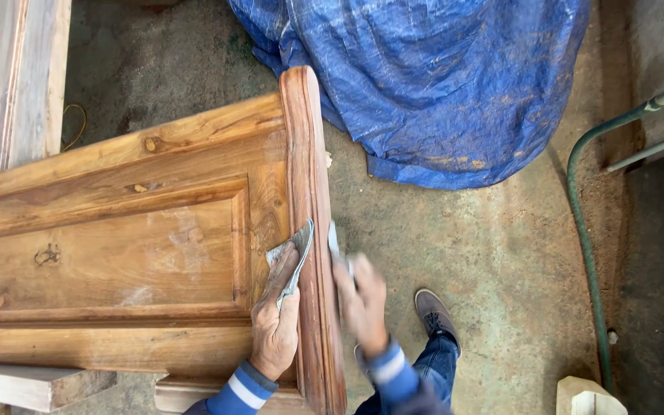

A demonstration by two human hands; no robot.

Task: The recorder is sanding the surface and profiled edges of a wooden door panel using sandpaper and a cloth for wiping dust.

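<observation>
- right hand [360,296] blurred, its grip unclear
- wooden panel [117,253] left of the hands cut off by the edge
- sleeves [244,390] cut off below

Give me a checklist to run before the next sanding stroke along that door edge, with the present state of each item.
1. Left hand pressing the grey sandpaper flat on the wooden door panel: ok.
2. Right hand grip on the second sheet against the rounded edge rail: cannot tell, the hand is blurred.
3. Panel supported underneath: cannot tell; only a wood block shows at one corner.
4. Foot planted on the concrete floor, apart from the green hose: ok.
5. Blue tarp apart from the rail: ok.
</observation>
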